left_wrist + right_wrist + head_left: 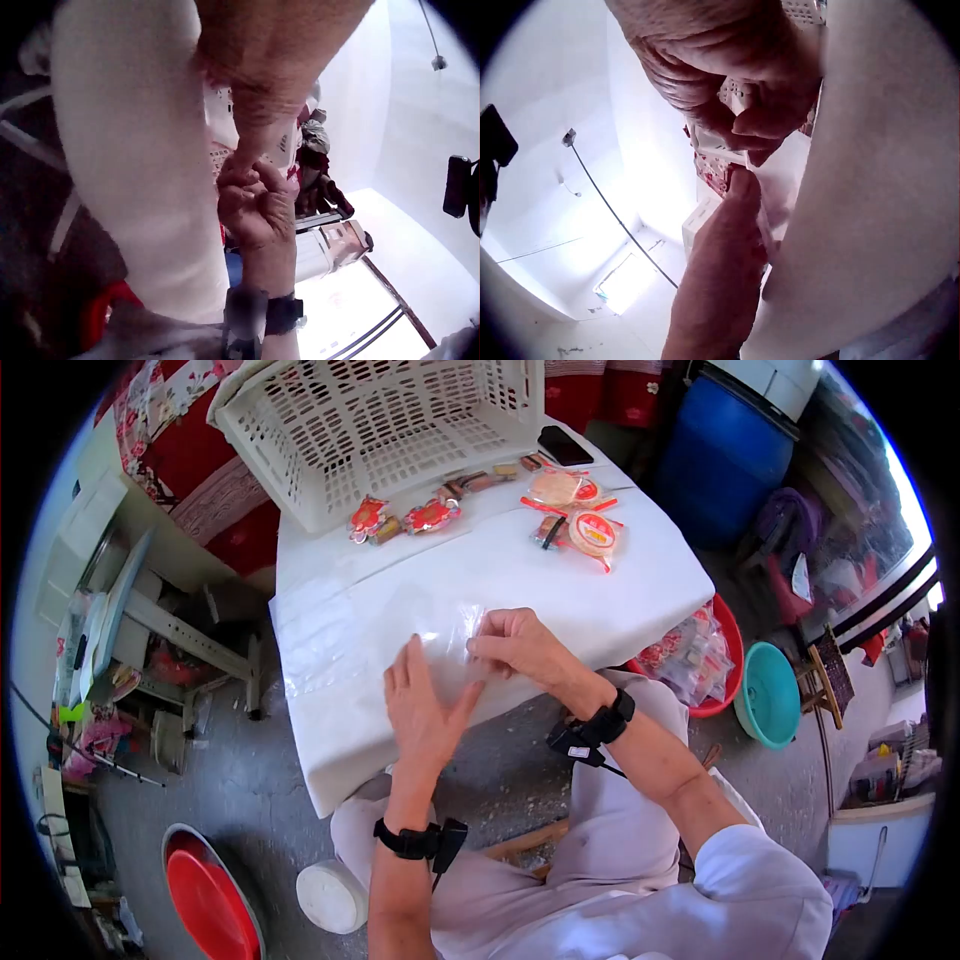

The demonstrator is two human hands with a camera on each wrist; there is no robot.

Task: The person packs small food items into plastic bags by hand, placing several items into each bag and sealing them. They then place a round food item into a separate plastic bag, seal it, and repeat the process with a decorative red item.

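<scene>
A clear plastic bag [448, 622] lies on the white-covered table [370, 600] in the head view, shining where it catches the light. My left hand [424, 705] rests on its near left part, with the fingers straight and the thumb spread apart. At the bag's right side, my right hand [525, 650] pinches the plastic between thumb and curled index finger. The right wrist view has the right hand [735, 67] above, with the left thumb [742, 184] close under its fingertips and thin clear film [765, 214] beside it.
A white slatted crate [330, 500] stands at the table's back. Before it lie red-labelled packets [432, 515], round pink packs [594, 535] and a black phone [566, 446]. Right of the table, a red basin [735, 655] holds several clear packets, beside a teal basin [770, 695].
</scene>
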